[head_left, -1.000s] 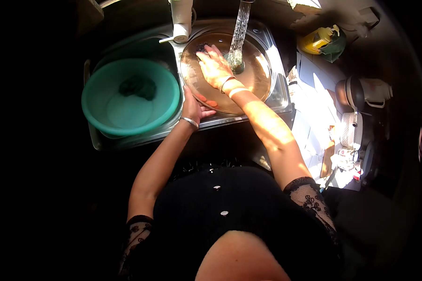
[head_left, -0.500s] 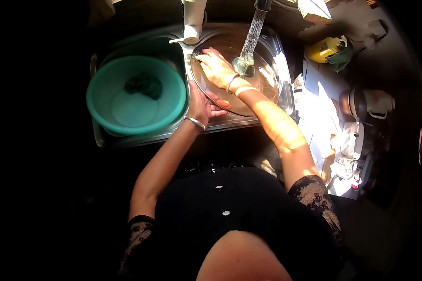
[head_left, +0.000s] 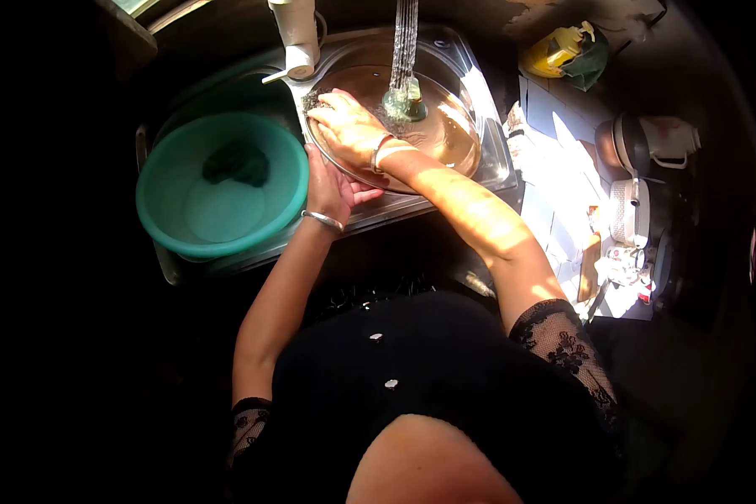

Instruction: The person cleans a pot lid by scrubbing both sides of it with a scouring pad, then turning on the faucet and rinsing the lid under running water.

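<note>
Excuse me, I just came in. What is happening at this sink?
A person is handling what looks like a round see-through lid in a metal sink. The right hand presses a dark scrubber near its rim; the left hand is at its near edge. Water runs onto it. On the left, a green basin holds a dark bundle.

two bare hands were counted: one left hand (head_left: 332,189) and one right hand (head_left: 349,130). wrist bands (head_left: 322,221), two; black lace sleeves (head_left: 554,340), two. stainless steel sink (head_left: 497,170), one. round green plastic basin (head_left: 164,220), one. dark green crumpled clump (head_left: 237,164), one. round transparent disc (head_left: 441,155), one. dark mesh scourer (head_left: 313,100), one. running water stream (head_left: 405,38), one. white cylindrical fixture (head_left: 295,32), one. yellow plastic bottle (head_left: 550,54), one. white handled jug (head_left: 670,139), one. white perforated round vessel (head_left: 623,213), one. small articles at far right: too indistinct to count.
</note>
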### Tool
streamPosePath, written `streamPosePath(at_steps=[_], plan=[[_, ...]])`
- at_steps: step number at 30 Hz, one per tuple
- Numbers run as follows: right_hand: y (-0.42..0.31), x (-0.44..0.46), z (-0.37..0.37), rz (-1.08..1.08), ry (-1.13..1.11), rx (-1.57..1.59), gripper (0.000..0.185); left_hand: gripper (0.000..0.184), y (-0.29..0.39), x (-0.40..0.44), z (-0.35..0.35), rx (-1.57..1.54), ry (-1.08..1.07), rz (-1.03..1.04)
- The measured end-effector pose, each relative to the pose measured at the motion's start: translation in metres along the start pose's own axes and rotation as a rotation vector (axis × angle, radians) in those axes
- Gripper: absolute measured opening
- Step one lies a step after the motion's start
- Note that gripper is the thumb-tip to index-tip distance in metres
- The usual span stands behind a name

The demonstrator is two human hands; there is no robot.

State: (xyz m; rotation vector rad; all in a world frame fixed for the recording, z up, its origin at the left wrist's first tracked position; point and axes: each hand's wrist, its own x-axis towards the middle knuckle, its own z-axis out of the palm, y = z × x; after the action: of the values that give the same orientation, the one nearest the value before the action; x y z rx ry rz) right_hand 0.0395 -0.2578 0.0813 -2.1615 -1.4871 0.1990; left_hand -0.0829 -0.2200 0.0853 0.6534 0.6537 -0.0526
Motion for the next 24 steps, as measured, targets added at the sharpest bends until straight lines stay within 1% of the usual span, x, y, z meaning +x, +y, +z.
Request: streamPosePath(at_steps=[1, 2, 3, 5, 6, 8, 9, 10, 11, 13, 14, 15, 17, 20, 21, 23, 24], plan=[[-0.009, -0.015, -0.001, -0.027, 0.01, 0.025, 0.032, 0.094, 0.001, -0.001, 0.003, -0.029, -0.031, 0.022], [-0.012, -0.036, 0.006, -0.046, 0.078, 0.07, 0.031, 0.091, -0.004, 0.004, -0.005, -0.005, -0.083, 0.085], [-0.026, -0.061, -0.01, -0.04, 0.089, 0.107, 0.034, 0.083, -0.004, 0.004, -0.005, 0.002, -0.071, 0.078], [-0.035, -0.098, -0.035, -0.012, 0.067, 0.139, 0.033, 0.069, -0.005, 0.001, -0.003, 0.018, -0.04, 0.066], [-0.026, -0.113, -0.039, 0.028, 0.112, 0.079, 0.033, 0.057, -0.008, 0.005, -0.003, 0.021, 0.066, 0.051], [-0.002, -0.145, -0.038, 0.1, 0.205, -0.039, 0.032, 0.046, -0.014, 0.011, -0.008, 0.031, 0.093, 0.041], [0.014, -0.154, -0.042, 0.154, 0.278, -0.028, 0.028, 0.044, -0.015, 0.012, -0.009, 0.036, 0.108, 0.038], [0.033, -0.161, -0.047, 0.285, 0.287, -0.024, 0.031, 0.043, -0.014, 0.01, -0.004, 0.007, 0.128, 0.062], [0.061, -0.165, -0.044, 0.392, 0.345, -0.067, 0.034, 0.043, -0.013, 0.01, -0.002, 0.013, 0.128, 0.071], [0.08, -0.161, -0.056, 0.562, 0.344, -0.036, 0.036, 0.044, -0.009, 0.01, 0.002, 0.026, 0.126, 0.088], [0.076, -0.166, -0.052, 0.639, 0.33, 0.056, 0.036, 0.046, -0.005, 0.008, 0.006, 0.047, 0.146, 0.095], [0.071, -0.169, -0.039, 0.516, 0.369, -0.086, 0.034, 0.046, 0.001, 0.007, 0.011, 0.066, 0.155, 0.111], [0.021, -0.167, -0.035, 0.34, 0.412, -0.053, 0.035, 0.047, 0.003, 0.002, 0.011, 0.103, 0.181, 0.118], [-0.032, -0.147, -0.039, 0.257, 0.248, -0.011, 0.035, 0.047, -0.002, 0.005, 0.004, 0.108, 0.195, 0.105], [-0.03, -0.144, -0.038, 0.233, 0.231, -0.001, 0.036, 0.047, -0.002, 0.006, 0.003, 0.112, 0.201, 0.104], [-0.003, -0.147, -0.038, 0.222, 0.245, 0.028, 0.037, 0.046, -0.005, 0.011, -0.003, 0.086, 0.186, 0.105], [0.022, -0.154, -0.033, 0.219, 0.343, -0.065, 0.037, 0.046, -0.005, 0.013, -0.004, 0.09, 0.196, 0.109]])
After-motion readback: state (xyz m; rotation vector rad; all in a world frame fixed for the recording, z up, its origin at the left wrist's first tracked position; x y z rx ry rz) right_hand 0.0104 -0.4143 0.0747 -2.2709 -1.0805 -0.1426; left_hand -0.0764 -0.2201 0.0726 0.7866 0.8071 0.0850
